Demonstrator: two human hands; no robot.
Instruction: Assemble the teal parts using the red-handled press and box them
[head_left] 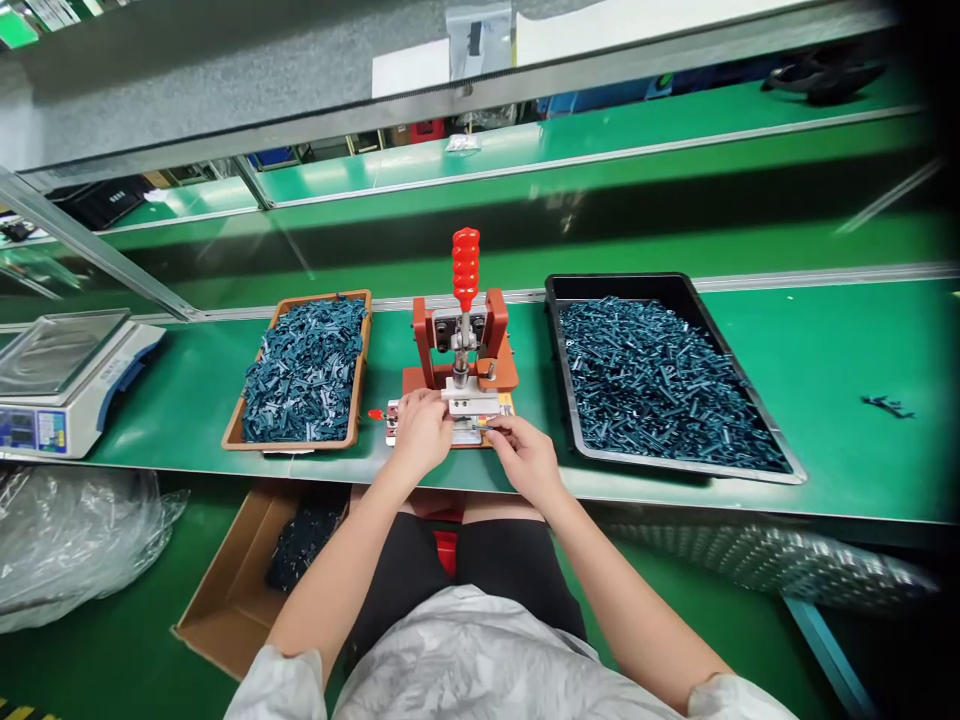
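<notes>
A toggle clamp press (463,345) with an upright red handle (466,268) stands at the front of the green bench, straight ahead of me. My left hand (422,435) is at the left side of its metal fixture (469,433), fingers curled in against it; whatever they hold is hidden. From the right, my right hand (527,458) pinches a small dark strip-like part (484,428) between thumb and forefinger, over the fixture's right end. A small red-tipped lever (376,414) sticks out left of the fixture.
An orange tray (360,400) of small dark blue-green parts lies left, a larger black tray (559,340) of similar parts right. A few loose parts (888,405) lie far right. A weighing scale (67,385) stands far left. Below is an open cardboard box (232,590); a metal shelf (225,85) runs above.
</notes>
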